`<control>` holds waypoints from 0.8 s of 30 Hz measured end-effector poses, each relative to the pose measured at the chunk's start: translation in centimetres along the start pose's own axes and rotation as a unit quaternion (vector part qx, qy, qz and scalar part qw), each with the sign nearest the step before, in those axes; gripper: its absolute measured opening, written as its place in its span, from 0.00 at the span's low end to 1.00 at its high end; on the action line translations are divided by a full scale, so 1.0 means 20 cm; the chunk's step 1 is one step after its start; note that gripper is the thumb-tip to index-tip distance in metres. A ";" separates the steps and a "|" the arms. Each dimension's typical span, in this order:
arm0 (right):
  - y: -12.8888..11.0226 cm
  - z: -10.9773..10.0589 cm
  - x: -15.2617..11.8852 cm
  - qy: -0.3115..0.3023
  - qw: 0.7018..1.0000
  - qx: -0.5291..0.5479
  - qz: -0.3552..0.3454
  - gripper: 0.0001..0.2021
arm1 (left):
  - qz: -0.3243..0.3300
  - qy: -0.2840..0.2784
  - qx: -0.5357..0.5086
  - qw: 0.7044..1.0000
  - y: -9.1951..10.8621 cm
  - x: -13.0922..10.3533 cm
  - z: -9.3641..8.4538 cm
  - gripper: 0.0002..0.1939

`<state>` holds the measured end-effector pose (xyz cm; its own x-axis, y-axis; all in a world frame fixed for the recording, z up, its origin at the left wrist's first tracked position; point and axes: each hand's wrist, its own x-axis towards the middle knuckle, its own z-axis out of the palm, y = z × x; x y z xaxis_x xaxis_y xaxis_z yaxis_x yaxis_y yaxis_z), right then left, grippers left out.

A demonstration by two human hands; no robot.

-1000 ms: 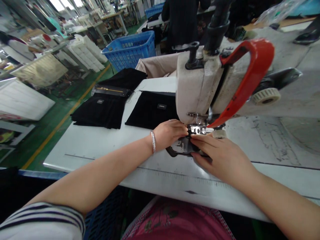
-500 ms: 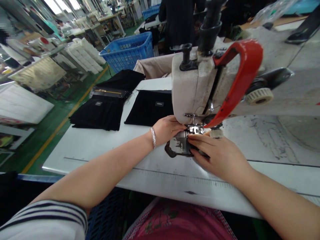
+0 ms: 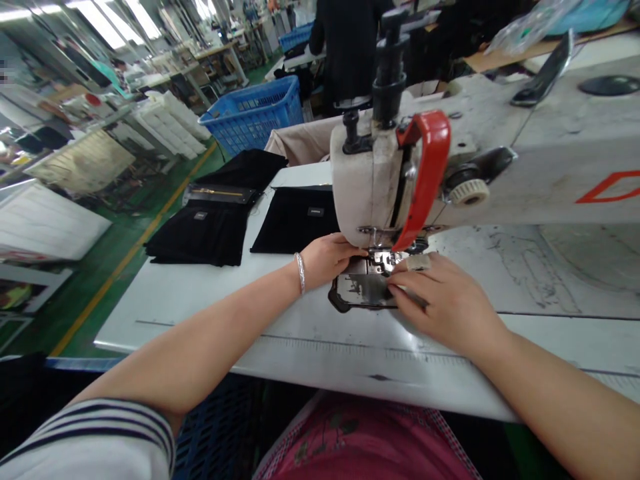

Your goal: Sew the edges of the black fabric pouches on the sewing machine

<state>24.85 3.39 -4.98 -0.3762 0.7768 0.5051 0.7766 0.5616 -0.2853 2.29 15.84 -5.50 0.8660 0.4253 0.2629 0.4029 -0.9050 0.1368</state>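
A white sewing machine [image 3: 355, 187] with a red lever cover [image 3: 433, 160] stands over a metal plate [image 3: 357, 288]. My left hand [image 3: 327, 260], with a silver bracelet at the wrist, has its fingertips beside the needle area; what they hold, if anything, is hidden. On the right of the plate, my right hand [image 3: 443, 300] has a taped finger and its fingertips drawn together; what is between them is too small to tell. A black fabric piece [image 3: 295, 220] with a small label lies behind my left hand.
A stack of black fabric pieces [image 3: 200, 230] with a zipper piece lies on the white table [image 3: 200, 293], left. Beyond are a blue basket [image 3: 255, 113] and a person in dark clothes [image 3: 347, 53].
My right hand has shifted slightly right at the plate, and its taped finger now shows. My left hand stays near the needle. The view has turned, so more of the machine shows.
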 end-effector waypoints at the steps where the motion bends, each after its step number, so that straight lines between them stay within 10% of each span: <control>1: 0.01 0.00 0.00 0.011 1.000 -0.017 0.022 0.07 | 0.019 -0.025 0.018 0.999 -0.02 -0.01 -0.02 0.20; 9: 0.04 -0.05 0.01 -0.095 0.989 -0.085 0.076 0.05 | 0.010 -0.194 0.128 0.973 0.08 -0.01 -0.23 0.26; 14: 0.07 -0.04 0.02 -0.054 0.993 -0.067 0.086 0.06 | -0.102 -0.269 -0.085 0.954 0.26 -0.01 -0.29 0.37; 18: 0.06 -0.01 0.01 -0.026 0.997 -0.059 0.041 0.08 | -0.191 -0.241 -0.265 0.914 0.29 -0.01 -0.27 0.37; 24: -0.02 0.00 -0.03 -0.104 0.991 0.028 -0.082 0.18 | -0.197 -0.184 -0.134 0.954 0.33 0.05 -0.29 0.25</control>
<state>24.74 2.73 -5.09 -0.5954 0.7127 0.3707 0.6696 0.6953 -0.2613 4.17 10.28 1.18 0.7278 0.6543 -0.2055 0.6716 -0.6191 0.4071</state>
